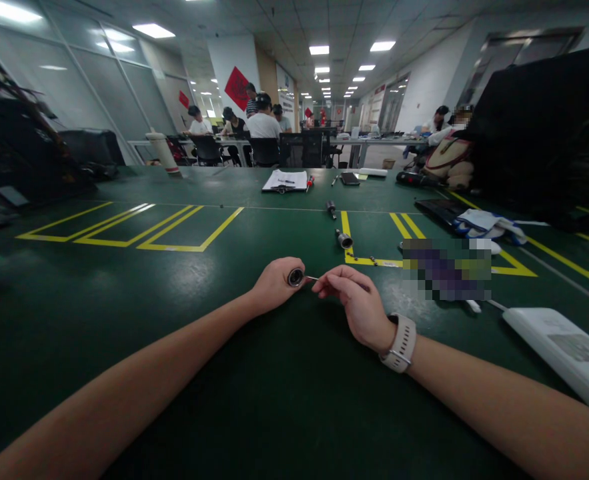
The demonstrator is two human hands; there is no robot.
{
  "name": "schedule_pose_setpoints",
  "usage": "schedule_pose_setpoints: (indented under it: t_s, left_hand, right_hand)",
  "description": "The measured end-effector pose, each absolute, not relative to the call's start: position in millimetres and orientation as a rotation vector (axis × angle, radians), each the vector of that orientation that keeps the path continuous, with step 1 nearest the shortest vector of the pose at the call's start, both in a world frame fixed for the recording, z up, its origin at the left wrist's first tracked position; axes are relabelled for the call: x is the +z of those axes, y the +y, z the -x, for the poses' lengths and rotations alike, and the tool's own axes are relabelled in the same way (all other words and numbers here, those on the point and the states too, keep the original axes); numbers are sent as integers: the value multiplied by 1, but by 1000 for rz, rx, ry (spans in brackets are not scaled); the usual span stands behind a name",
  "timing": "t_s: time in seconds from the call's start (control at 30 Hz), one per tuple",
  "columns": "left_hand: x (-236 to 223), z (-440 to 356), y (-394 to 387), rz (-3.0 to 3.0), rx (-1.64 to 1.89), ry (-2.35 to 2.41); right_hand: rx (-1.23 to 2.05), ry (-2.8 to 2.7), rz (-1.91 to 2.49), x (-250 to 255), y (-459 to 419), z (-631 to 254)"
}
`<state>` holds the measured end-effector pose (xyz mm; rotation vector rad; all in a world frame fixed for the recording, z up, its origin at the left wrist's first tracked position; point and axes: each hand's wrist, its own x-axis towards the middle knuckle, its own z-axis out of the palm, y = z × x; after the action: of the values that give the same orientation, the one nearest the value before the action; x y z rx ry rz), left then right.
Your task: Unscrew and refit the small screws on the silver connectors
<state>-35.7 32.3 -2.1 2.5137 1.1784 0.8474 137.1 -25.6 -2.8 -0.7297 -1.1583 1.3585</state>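
My left hand is closed around a hollow round metal part, its dark open end turned toward me. My right hand, wearing a pale watch strap, pinches a thin metal rod-like tool. The tool's tip reaches the side of the round part, close to my left fingers. Whether the tip sits in the part or only touches it, I cannot tell. Beyond my hands lie a metal cylindrical part with a wide mouth and a smaller dark metal part. Several tiny dark pieces are scattered near the yellow tape.
The green table carries yellow tape outlines. A clipboard with paper and a dark phone-like object lie farther back. To the right are a white and blue cloth, a blurred-out item and a white power-bank-like box. People sit beyond.
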Motion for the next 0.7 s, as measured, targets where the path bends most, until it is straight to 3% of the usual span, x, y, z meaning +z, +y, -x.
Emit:
schedule_pose_setpoints:
  t_s: [0.13, 0.47, 0.7]
  left_hand:
    - [-3, 35, 32, -2537, 849, 1214]
    - [-6, 37, 34, -2488, 944, 1119]
    - [-5, 36, 34, -2556, 902, 1198]
  right_hand:
    - [1260, -1310, 760, -2, -29, -137]
    - [1651, -939, 652, -3, -16, -139]
    - [1347, -1197, 711, -6, -24, -136]
